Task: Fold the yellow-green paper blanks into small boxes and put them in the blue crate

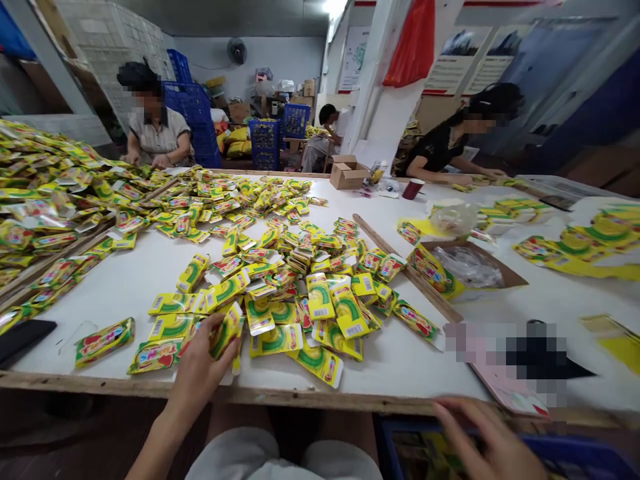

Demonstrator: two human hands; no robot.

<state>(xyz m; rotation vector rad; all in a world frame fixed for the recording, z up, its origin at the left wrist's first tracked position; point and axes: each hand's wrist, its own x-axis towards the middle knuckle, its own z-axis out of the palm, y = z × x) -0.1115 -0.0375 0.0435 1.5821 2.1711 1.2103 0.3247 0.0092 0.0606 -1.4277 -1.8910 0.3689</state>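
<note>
My left hand [205,363] grips a small yellow-and-green carton [227,330] at the near edge of the pile, thumb on one side and fingers on the other. Around it on the white table lie many similar flat cartons [285,340], heaped loosely and overlapping. One carton [105,341] rests apart to the left of the hand. My right hand [475,433] is at the lower right, over a blue crate [575,457] below the table edge. Its fingers are stretched out and apart, with nothing seen in them. Yellow items in the crate are partly hidden by the hand.
A wooden strip [407,267] divides the table right of the pile. Beyond it stand an open box with clear plastic [467,267] and a pink booklet [505,373]. A dark phone-like object [25,340] lies at left. Co-workers [160,130] sit across the table.
</note>
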